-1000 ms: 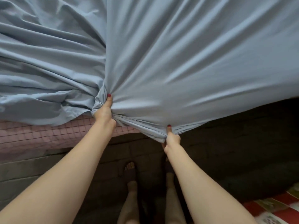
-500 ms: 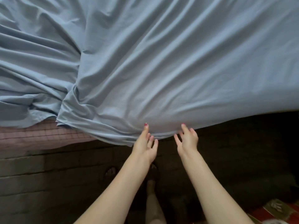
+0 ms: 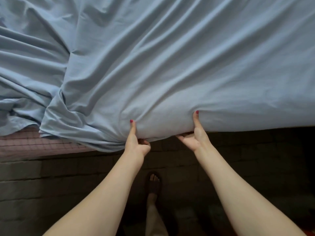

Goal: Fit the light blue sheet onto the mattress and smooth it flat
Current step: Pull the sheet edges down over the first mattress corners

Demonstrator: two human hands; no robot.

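Head view, sheet: the light blue sheet (image 3: 170, 65) covers nearly all of the bed top; long diagonal creases run across it from lower left to upper right; on the left it is bunched into heavy folds and a thick ridge; its near edge hangs over the side of the bed.

Head view, mattress: a strip of the mattress (image 3: 34, 142), pinkish with a grid pattern, shows bare at the lower left where the sheet stops short; elsewhere it lies hidden under the cloth.

Head view, left hand: the left hand (image 3: 136, 142) grips the hanging edge of the sheet; the thumb lies straight up on the cloth, nail painted red; the fingers curl in under the edge, pinching fabric that gathers into tight wrinkles at the grip.

Head view, right hand: the right hand (image 3: 194, 135) holds the same edge just to the right of the left hand; the thumb presses up against the face of the sheet; the fingers reach in beneath the edge, palm partly turned up, so the cloth sits pinched between thumb and fingers.

Head view, between the hands: the stretch of sheet there bulges out smooth and rounded over the bed's side.

Head view, floor: a dark floor (image 3: 68, 184) with faint tile lines lies below the bed; one foot (image 3: 153, 183) in a dark sandal stands between the two forearms.
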